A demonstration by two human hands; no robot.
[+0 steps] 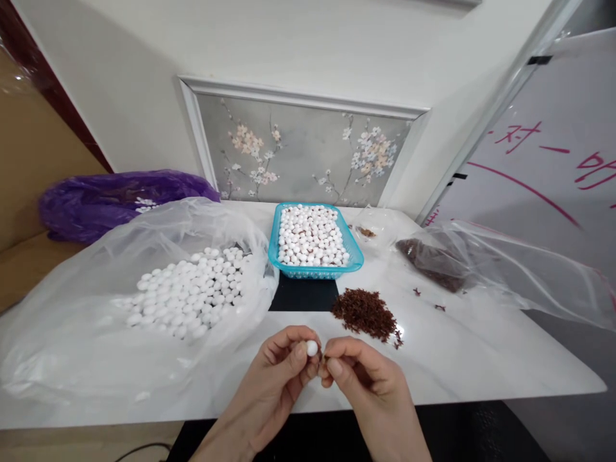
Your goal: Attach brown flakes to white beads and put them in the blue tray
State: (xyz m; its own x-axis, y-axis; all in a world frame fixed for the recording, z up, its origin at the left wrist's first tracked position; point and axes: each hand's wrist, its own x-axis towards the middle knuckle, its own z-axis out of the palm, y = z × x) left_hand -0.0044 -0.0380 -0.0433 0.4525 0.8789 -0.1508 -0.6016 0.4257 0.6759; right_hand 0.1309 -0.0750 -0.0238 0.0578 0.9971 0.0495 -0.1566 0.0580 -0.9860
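Between thumb and fingers, my left hand [279, 375] pinches a small white ball [312, 348]. Close beside it, my right hand [373, 382] is closed in a pinch on a tiny brown piece, mostly hidden by the fingertips. Both hands are over the front of the white table, their fingertips nearly meeting. Just beyond my right hand lies a heap of small dark red-brown pieces [364, 313]. To the left, many white balls [192, 292] fill a clear plastic bag [77, 333]. A blue basket [356, 256] at the back holds white balls with brown bits among them.
A purple bag [96, 205] sits at the back left. On the right, a clear bag [510, 256] contains more brown pieces, with a small clear bag [385, 221] near it. Loose brown pieces [440, 307] lie on the white table [481, 359]. A wall with a framed flower panel [298, 141] stands behind.
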